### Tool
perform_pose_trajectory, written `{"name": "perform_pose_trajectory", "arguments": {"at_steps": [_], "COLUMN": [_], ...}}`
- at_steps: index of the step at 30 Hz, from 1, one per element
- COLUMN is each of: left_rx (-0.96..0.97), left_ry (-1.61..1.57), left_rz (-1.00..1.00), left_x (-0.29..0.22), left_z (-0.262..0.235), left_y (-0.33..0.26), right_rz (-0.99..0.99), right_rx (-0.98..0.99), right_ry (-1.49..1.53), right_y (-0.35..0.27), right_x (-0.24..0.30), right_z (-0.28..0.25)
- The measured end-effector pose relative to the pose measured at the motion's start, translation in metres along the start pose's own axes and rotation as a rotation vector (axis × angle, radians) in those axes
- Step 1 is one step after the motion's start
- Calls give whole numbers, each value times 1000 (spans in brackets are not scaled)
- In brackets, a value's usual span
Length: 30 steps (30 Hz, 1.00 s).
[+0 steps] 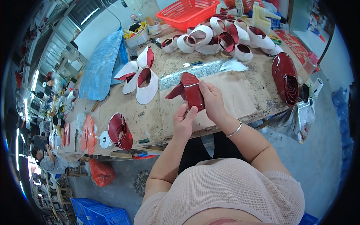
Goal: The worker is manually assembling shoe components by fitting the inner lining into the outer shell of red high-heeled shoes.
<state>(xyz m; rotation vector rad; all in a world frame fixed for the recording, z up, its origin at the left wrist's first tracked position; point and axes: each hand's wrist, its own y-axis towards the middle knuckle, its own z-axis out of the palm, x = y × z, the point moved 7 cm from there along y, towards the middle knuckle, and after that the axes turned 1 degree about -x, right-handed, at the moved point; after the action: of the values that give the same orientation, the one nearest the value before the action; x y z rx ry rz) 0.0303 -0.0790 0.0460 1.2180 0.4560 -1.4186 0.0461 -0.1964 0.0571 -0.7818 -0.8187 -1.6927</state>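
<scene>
A glossy dark red shoe upper (193, 94) is held up in front of me over the worktable. My left hand (183, 119) pinches its lower edge between thumb and fingers. On its right side my right hand (212, 100) grips it, thumb on the front face. One flap of the piece sticks out to the left. Beneath it lies a sheet of brown card (236, 92), with a speckled grey slab (206, 74) behind. To the left, several white uppers with red lining (147, 88) stand close together on the table.
More white uppers (202, 35) lie heaped at the back, by a red plastic basket (187, 14). Nested dark red uppers stand in a stack (285, 78) at right and a smaller stack (120, 132) at left. Blue sheeting (100, 63) leans at far left; a blue crate (100, 213) sits below.
</scene>
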Motion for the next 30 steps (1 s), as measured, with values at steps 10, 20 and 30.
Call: {"name": "perform_pose_trajectory", "arguments": {"at_steps": [10, 20, 30], "left_rx": [-197, 148, 316], "left_ry": [34, 4, 1235], "left_rz": [46, 41, 247], "left_x": [9, 33, -38], "left_z": [-10, -42, 4], "left_y": [-1, -22, 13], "right_rz": [-172, -90, -606], "right_rx": [-23, 356, 1026], "right_ry": [-251, -458, -1398], "right_y": [-12, -31, -73], "right_x": [-1, -5, -17], "right_z": [-1, 2, 42]}}
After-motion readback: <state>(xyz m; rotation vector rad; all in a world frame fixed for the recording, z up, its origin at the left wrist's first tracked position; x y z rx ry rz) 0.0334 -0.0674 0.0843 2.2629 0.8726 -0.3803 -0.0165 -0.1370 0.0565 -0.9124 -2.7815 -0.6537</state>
